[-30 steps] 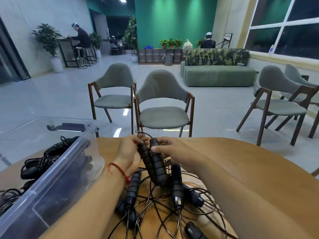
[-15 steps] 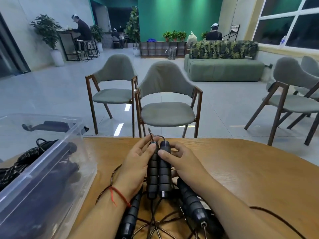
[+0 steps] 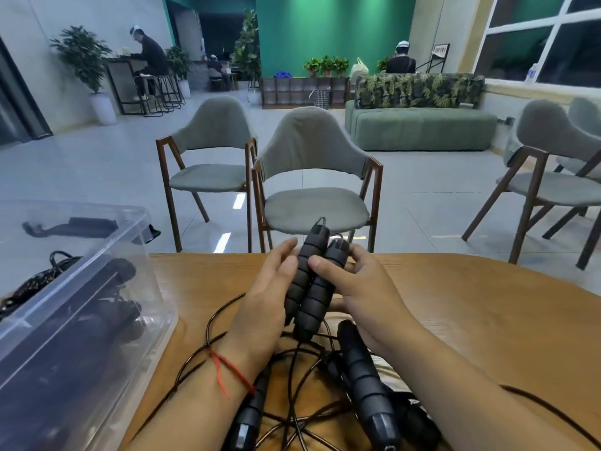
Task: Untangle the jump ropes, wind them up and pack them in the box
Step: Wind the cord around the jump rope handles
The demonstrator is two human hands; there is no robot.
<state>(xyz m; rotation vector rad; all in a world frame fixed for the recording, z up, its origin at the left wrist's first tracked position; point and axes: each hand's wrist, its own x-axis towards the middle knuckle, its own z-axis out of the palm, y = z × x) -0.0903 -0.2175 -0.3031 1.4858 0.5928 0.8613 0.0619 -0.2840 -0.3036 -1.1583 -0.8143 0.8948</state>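
Two black ribbed jump rope handles [image 3: 310, 281] are held side by side, tilted up and away from me, above the wooden table [image 3: 471, 314]. My left hand [image 3: 263, 297] cups them from the left with its fingers fairly straight. My right hand [image 3: 361, 288] grips them from the right, thumb pressed on top. Thin black cords [image 3: 292, 385] hang from the handles into a tangle below my wrists. More handles lie there: one [image 3: 367, 385] under my right forearm, another [image 3: 250, 415] by my left wrist. The clear plastic box [image 3: 78, 320] stands at the left with wound ropes inside.
Two grey chairs [image 3: 312, 177] stand just past the table's far edge, and more chairs [image 3: 549, 177] are at the right. A green sofa [image 3: 419, 125] and several seated people [image 3: 149, 56] are far back in the room.
Both hands have lifted the paired handles off the tangle and tipped them forward. The view has moved closer, and the box has slid toward the left edge.
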